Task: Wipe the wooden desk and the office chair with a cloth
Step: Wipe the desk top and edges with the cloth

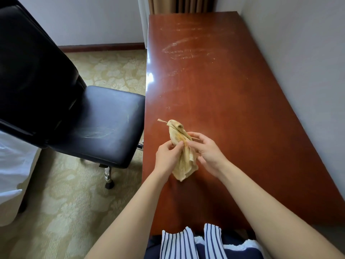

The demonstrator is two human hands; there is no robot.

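Long rectangular desk [233, 90] of glossy reddish-brown wood, with pale chalky smears and scratches across the far half and a bright glare along the left edge. Right edge set against a plain grey-white wall [298, 62]; pleated brown curtain [186, 4] beyond the far end.

Cloth [183, 163]: soft, pale yellow, ribbed weave, bunched into a long crumpled twist, with a darker orange stain in the folds and a thin frayed strand poking from the upper tip. Held over the desk close to the left edge, in the near half; contact of the hanging lower end with the wood unclear.

Left hand [167, 156] curled, thumb and fingertips pinching the cloth's middle from the left. Right hand [207, 152] pinching the same stretch from the right, thumb and forefinger closed on the folds, other fingers bent. Both bare forearms reaching forward from the near end.

Office chair [104, 118] just beside the left edge: smooth black leather, squarish padded seat with whitish streaks, tall backrest, chrome leg ending in a black caster. Beige floral carpet [74, 202] underneath.
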